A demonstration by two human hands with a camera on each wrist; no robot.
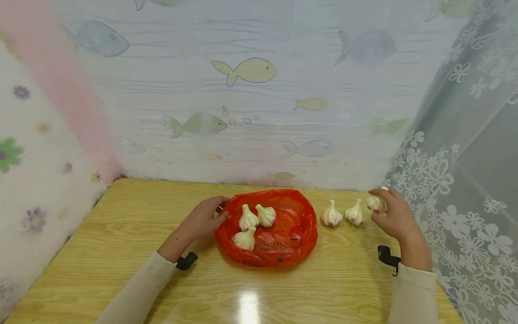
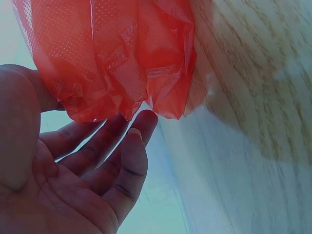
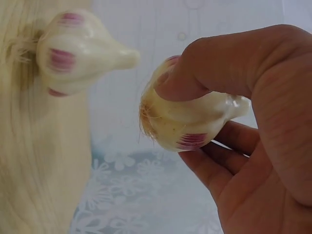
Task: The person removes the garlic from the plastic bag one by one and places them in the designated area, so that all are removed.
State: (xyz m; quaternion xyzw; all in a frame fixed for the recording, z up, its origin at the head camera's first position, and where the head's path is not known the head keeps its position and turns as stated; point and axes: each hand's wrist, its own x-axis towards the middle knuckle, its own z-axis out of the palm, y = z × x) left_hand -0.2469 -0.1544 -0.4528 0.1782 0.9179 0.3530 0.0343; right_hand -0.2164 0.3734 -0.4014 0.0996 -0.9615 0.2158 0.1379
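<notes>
A red plastic bag [image 1: 289, 216] lies spread open on the table, its rim raised around three garlic bulbs, one of them a bulb [image 1: 267, 216] near the middle. At the bag's left edge, my left hand [image 1: 205, 217] holds the rim; in the left wrist view the thumb and fingers meet the crinkled red plastic [image 2: 117, 58]. My right hand [image 1: 396, 215] pinches a garlic bulb [image 3: 170, 117] between thumb and fingers, roots facing left in the right wrist view. Two more bulbs, one a garlic bulb [image 1: 355, 213] beside that hand, stand between it and the bag.
The wooden table [image 1: 315, 292] runs back to a curtain [image 1: 259, 148] printed with fish. A flower-patterned sheer curtain [image 1: 465, 216] hangs close to the right hand. Black wrist mounts, such as the left mount [image 1: 187, 261], jut out beside both wrists.
</notes>
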